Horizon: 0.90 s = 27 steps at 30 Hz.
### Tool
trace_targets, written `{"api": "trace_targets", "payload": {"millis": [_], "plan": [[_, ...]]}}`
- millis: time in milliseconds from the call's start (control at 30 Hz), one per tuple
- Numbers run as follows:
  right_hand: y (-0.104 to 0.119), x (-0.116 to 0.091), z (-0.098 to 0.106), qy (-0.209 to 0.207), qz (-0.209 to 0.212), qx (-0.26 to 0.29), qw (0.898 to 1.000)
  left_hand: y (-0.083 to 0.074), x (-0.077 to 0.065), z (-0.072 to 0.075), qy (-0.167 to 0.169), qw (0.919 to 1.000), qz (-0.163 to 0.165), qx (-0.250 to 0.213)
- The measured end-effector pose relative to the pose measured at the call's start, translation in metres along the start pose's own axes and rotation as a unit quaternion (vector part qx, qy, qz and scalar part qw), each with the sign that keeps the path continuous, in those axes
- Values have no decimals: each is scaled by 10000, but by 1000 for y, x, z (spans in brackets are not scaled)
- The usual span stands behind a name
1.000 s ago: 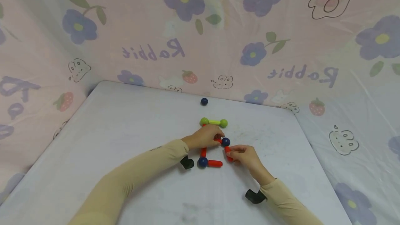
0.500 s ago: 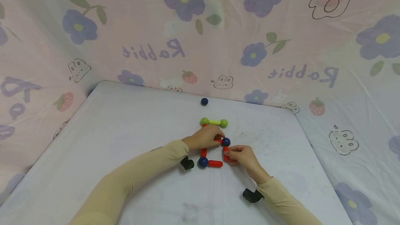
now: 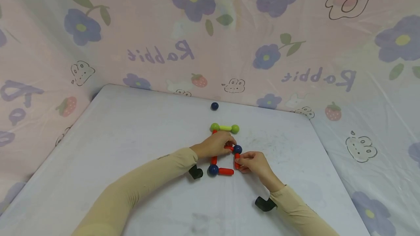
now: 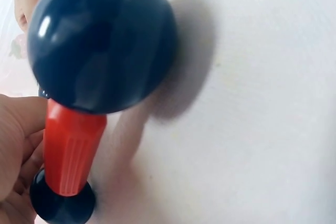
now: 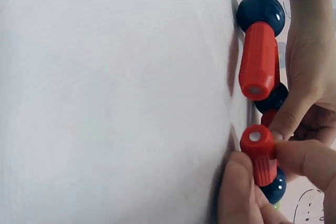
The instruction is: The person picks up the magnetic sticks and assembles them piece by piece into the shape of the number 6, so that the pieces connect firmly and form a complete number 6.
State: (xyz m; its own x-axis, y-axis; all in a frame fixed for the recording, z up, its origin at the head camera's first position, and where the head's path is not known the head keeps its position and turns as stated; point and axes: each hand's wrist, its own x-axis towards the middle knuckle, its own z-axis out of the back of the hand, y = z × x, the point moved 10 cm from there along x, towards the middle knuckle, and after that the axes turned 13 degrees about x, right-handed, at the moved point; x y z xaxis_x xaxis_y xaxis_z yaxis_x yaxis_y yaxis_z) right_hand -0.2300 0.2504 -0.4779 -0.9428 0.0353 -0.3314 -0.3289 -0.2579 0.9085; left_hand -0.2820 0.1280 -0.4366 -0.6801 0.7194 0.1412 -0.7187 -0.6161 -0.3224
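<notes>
My left hand (image 3: 214, 144) reaches over a flat frame of magnetic sticks and balls, pinching a short red magnetic stick (image 3: 228, 149). That stick joins a dark blue ball (image 3: 237, 149) on the right. Thumb and fingers of my right hand (image 3: 257, 165) pinch another red magnetic stick (image 5: 260, 156), which runs from the same ball toward me; its free end shows a silvery tip in the right wrist view. At the near left corner, a blue ball (image 4: 102, 40) carries a sideways red stick (image 3: 226, 171). A middle blue ball (image 4: 63, 203) is hidden behind my left hand in the head view.
Beyond my left hand, two green balls (image 3: 235, 129) are linked by a yellow-green stick (image 3: 225, 128). A loose blue ball (image 3: 214, 106) lies near the back edge of the white table (image 3: 147, 119). Patterned cloth (image 3: 229, 46) hangs behind and at the sides.
The red stick in my right hand has swung left, from slanted to nearly straight toward me, and the right hand shifted slightly left with it. My left hand has stayed in place.
</notes>
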Motion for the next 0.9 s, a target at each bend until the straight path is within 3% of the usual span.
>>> {"api": "trace_targets", "payload": {"millis": [367, 900], "plan": [[2, -1, 2, -230, -67, -453, 9987, -1, -1, -1, -66, 10000, -29, -50], [1, 0, 2, -160, -43, -820, 9965, -2, -3, -2, -16, 10000, 46, -50]]}}
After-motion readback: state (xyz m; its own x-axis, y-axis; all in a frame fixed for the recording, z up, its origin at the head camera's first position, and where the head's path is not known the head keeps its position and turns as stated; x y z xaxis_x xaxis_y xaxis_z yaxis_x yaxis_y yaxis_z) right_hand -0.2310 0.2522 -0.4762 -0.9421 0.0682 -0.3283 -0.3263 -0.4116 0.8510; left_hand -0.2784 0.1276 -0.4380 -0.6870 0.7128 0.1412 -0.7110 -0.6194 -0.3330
